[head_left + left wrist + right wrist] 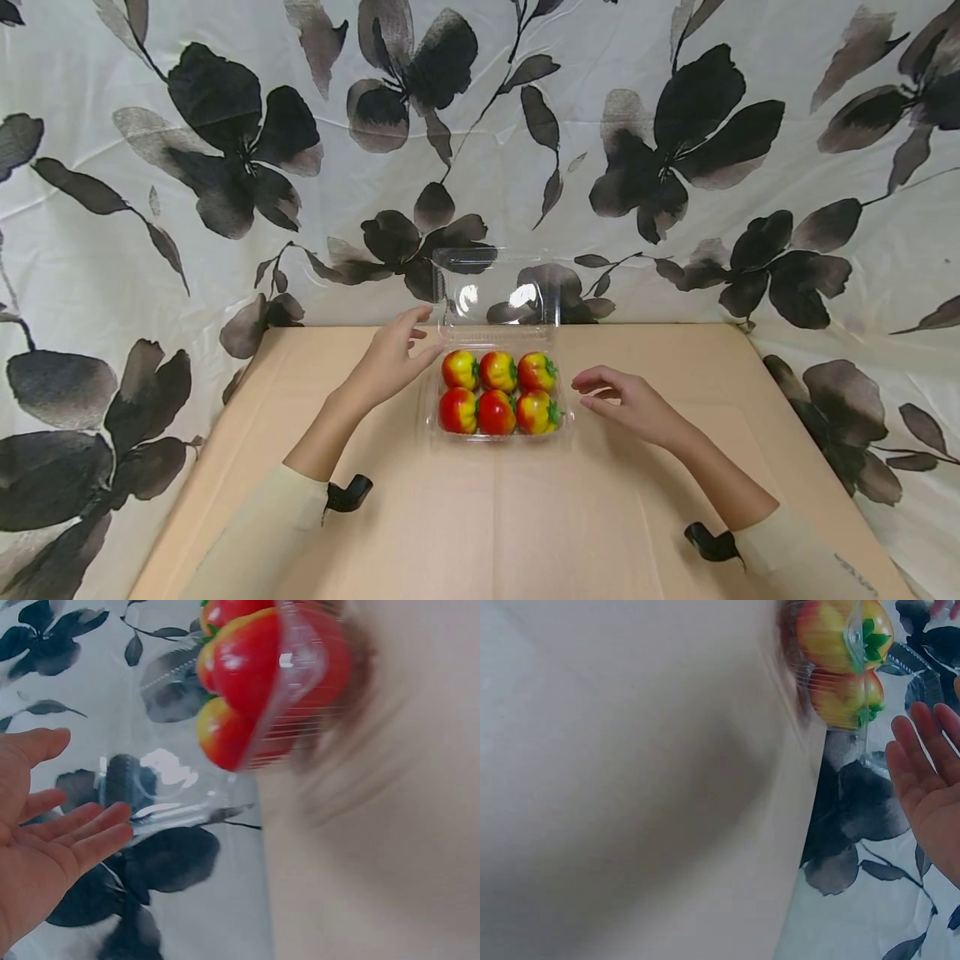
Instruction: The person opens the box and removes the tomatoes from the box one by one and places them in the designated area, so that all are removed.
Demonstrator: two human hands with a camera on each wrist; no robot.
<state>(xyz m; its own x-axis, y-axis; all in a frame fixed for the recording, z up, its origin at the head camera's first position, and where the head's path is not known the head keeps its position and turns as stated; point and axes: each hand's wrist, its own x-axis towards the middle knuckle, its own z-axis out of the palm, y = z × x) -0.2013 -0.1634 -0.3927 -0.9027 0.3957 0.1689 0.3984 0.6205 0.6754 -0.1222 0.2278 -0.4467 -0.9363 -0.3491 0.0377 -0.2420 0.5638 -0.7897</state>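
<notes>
A clear plastic clamshell box (495,437) sits on the table with its lid (495,287) raised at the back. Several red and yellow bell peppers (497,412) with green stems lie in two rows in the box. My left hand (390,358) is beside the box's back left corner, fingers loosely bent and pointing toward the lid; whether it touches the plastic I cannot tell. Off the right side, my right hand (630,404) hovers with relaxed fingers, apart from the box. Both palms look bare in the left wrist and right wrist views.
The box stands near the back edge of a tan cardboard-like tabletop (495,517). Behind and around it hangs a white cloth (525,167) with dark flowers. Black wrist cameras (348,493) stick out from both sleeves.
</notes>
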